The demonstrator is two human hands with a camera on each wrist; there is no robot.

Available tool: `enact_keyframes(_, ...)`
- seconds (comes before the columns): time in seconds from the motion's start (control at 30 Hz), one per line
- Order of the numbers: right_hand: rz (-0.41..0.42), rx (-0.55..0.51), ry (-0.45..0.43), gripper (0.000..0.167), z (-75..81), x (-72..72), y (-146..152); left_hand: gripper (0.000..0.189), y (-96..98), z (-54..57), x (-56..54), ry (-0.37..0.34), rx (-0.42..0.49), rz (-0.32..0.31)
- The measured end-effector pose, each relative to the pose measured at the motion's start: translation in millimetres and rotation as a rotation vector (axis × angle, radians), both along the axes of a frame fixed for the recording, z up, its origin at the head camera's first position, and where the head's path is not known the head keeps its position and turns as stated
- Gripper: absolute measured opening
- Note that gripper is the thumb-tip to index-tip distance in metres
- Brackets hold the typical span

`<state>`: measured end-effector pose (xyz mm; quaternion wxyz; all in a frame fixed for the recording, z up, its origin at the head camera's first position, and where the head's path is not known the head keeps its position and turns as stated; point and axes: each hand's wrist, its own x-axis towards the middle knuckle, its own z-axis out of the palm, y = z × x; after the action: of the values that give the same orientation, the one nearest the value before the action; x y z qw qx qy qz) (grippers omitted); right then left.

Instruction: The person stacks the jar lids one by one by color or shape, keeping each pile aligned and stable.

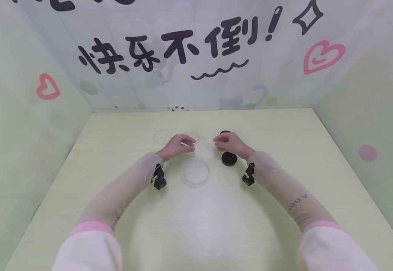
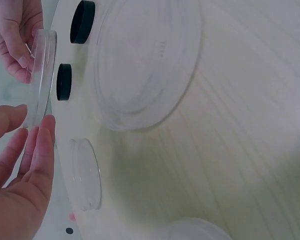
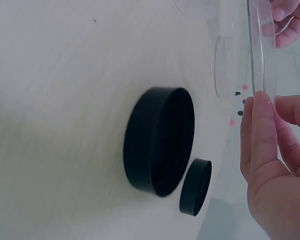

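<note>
Between my two hands, a clear round petri dish (image 1: 204,149) is held above the table. My left hand (image 1: 180,145) pinches its left edge, thumb on one side and fingers on the other, as the left wrist view shows. At the opposite edge, my right hand (image 1: 231,144) grips the same dish (image 3: 262,55) between thumb and fingertips. Directly in front of the hands lies a large clear dish (image 1: 196,173) with a smaller circle visible inside it. A black round cap (image 1: 229,159), hollow side showing in the right wrist view, sits just below my right hand.
A second black cap (image 1: 225,132) lies behind my right hand, partly hidden by it. Two more clear dishes are at the back: one (image 1: 163,137) left of my left hand, another (image 1: 193,134) just behind it. Patterned walls enclose the pale table (image 1: 203,233) at back and sides.
</note>
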<state>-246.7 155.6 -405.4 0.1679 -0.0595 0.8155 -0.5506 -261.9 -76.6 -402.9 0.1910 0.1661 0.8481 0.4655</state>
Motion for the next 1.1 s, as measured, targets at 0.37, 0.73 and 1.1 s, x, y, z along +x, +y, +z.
enact_keyframes(0.37, 0.040, 0.057, -0.001, 0.024, -11.3, 5.0, -12, 0.031, -12.3, -8.9, 10.2, -0.030, -0.017, 0.017)
enact_keyframes(0.73, 0.098, 0.125, 0.016, 0.023, -16.0, 12.7, -21, 0.027, -19.1, -17.7, 16.5, -0.101, -0.010, 0.043)
enact_keyframes(1.1, 0.160, 0.134, 0.016, 0.019, -19.2, 14.9, -28, 0.024, -26.7, -19.0, 23.0, -0.105, -0.017, 0.010)
